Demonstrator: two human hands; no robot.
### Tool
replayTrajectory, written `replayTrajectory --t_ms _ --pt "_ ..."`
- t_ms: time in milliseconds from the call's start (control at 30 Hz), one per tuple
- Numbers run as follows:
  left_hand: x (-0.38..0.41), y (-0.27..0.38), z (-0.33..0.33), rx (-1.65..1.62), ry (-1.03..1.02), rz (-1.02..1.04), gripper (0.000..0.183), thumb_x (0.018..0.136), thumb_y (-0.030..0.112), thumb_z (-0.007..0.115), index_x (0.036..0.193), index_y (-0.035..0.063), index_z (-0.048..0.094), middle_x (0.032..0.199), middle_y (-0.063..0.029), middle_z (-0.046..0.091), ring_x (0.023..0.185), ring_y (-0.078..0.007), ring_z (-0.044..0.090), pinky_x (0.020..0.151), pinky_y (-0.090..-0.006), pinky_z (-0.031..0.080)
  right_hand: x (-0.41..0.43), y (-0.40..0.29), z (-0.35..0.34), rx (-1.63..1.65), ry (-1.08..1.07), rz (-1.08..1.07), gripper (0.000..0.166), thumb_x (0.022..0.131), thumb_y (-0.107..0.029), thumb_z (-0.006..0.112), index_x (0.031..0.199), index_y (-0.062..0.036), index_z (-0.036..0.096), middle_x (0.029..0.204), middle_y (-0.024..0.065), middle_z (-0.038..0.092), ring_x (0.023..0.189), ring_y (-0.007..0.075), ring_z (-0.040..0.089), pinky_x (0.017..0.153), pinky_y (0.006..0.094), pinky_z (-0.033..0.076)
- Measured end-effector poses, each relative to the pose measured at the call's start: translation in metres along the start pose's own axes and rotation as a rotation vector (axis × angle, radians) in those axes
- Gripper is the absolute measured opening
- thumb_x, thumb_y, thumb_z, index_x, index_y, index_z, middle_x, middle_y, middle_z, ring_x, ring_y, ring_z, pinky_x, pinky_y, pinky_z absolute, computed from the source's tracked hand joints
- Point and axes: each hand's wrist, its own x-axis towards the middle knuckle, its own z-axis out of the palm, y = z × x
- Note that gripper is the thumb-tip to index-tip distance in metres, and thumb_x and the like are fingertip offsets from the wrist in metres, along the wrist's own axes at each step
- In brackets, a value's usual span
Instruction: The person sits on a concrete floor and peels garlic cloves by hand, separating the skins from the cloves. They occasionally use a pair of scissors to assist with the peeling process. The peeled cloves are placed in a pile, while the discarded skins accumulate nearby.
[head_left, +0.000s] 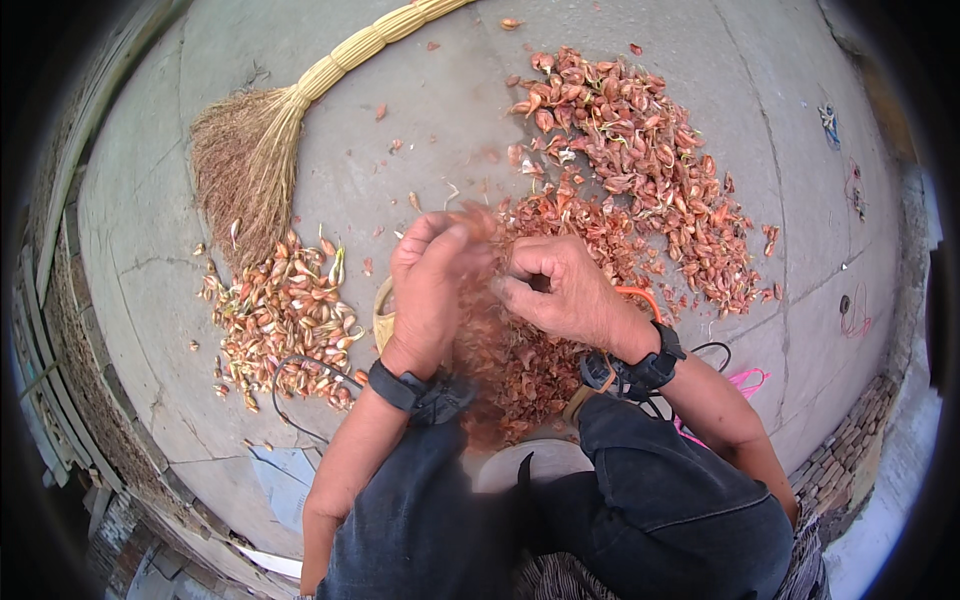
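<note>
My left hand (435, 277) is raised over a heap of loose reddish-brown skins (540, 367), its fingers blurred beside some blurred skins. I cannot tell what it holds. Close to its right, my right hand (555, 289) has thumb and forefinger curled together above the same heap; whether something is pinched there is not clear. A pile of small bulbs, likely shallots, in dry skins (645, 157) lies at the upper right. Smoother, cleaner-looking bulbs (289, 315) form another pile at the left. Black straps are around both wrists.
A straw broom (262, 150) lies at the upper left, its bristles touching the left pile. Black cables (289, 416) run near both wrists. A pale flat sheet (283, 476) lies at lower left, pink string (750, 382) at right. Bricks (844, 442) edge the cracked concrete floor.
</note>
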Motion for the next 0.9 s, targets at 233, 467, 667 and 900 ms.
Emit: replayTrajectory --t_ms 233,467,667,900 --pt "0.001 0.000 -0.002 0.011 -0.117 0.008 0.010 0.089 0.007 0.053 0.094 0.0017 0.060 0.104 -0.0088 0.064 0.089 -0.0132 0.060 0.074 -0.0264 0.051 0.011 -0.004 -0.001 0.229 0.186 0.241 0.016 0.084 0.001 0.060 0.100 0.0015 0.058 0.083 0.0006 0.059 0.071 0.0031 0.054 0.061 0.0192 0.047" --pt "-0.001 -0.007 0.004 0.061 -0.136 0.027 0.009 0.090 0.006 0.057 0.096 0.0006 0.062 0.098 -0.0060 0.066 0.084 -0.0103 0.060 0.074 -0.0253 0.051 0.010 0.005 0.006 0.149 0.187 0.245 0.022 0.082 0.004 0.060 0.104 0.0027 0.057 0.087 0.0017 0.062 0.071 0.0027 0.057 0.060 0.0182 0.048" --pt "-0.001 -0.009 0.000 0.119 -0.105 0.005 0.015 0.094 0.006 0.054 0.104 -0.0027 0.060 0.104 -0.0136 0.066 0.091 -0.0196 0.065 0.080 -0.0332 0.055 0.011 0.007 0.000 0.378 0.267 0.291 0.019 0.077 -0.001 0.061 0.095 0.0053 0.057 0.084 0.0093 0.064 0.072 0.0124 0.063 0.065 0.0278 0.052" --pt "0.001 -0.005 -0.001 0.012 -0.135 -0.039 0.022 0.095 0.009 0.052 0.112 -0.0044 0.058 0.101 -0.0119 0.065 0.088 -0.0199 0.066 0.080 -0.0324 0.055 0.010 0.009 -0.014 0.851 0.162 0.401 0.022 0.084 0.002 0.050 0.106 0.0025 0.055 0.094 0.0064 0.062 0.078 0.0104 0.062 0.068 0.0255 0.056"
